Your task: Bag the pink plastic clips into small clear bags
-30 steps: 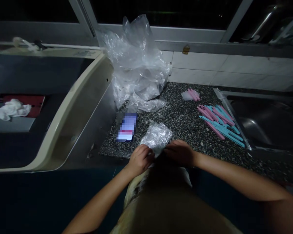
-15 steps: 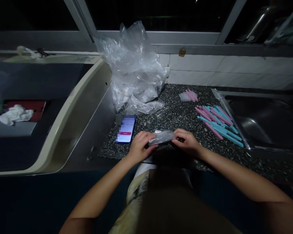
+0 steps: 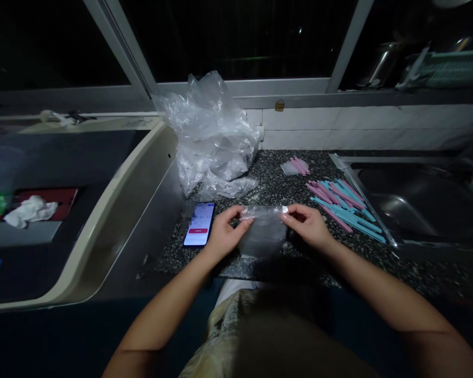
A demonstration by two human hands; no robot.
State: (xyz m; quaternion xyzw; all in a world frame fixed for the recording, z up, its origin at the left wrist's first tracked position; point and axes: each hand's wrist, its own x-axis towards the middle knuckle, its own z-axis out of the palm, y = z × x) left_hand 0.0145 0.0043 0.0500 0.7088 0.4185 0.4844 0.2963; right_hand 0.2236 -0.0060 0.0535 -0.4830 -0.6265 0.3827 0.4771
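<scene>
Left hand (image 3: 225, 231): grasping; my thumb presses the upper left corner of the small clear bag (image 3: 263, 234) against my curled fingers.
Right hand (image 3: 308, 224): grasping too, its thumb and fingertips pinching the upper right corner.
Bag: thin, see-through film, roughly square, its top edge drawn nearly straight between my hands, with faint creases and a shine along it; I have it over the near part of the counter (image 3: 270, 186).
Counter top: dark stone, thickly flecked with pale specks.
Phone (image 3: 199, 226): a flat, smooth slab just beside my left hand, its bright screen crossed by a rounded red bar.
Pink and blue strips (image 3: 345, 207): slim, straight and matt, heaped crisscross near the sink (image 3: 421, 202).
Pink pieces (image 3: 299, 166): a short bundle lying on whitish film, behind that heap.
Crumpled plastic (image 3: 216, 139): a tall, glossy, clear mass full of sharp folds, standing beyond the phone.
Sink: smooth, dark metal with a soft gleam, sunk into the stone at my right.
Wall tiles (image 3: 299, 126): pale, flat rectangles under the window frame (image 3: 244, 90).
Cloth-like wad (image 3: 31, 211): white, soft-looking and rumpled, far to my left.
</scene>
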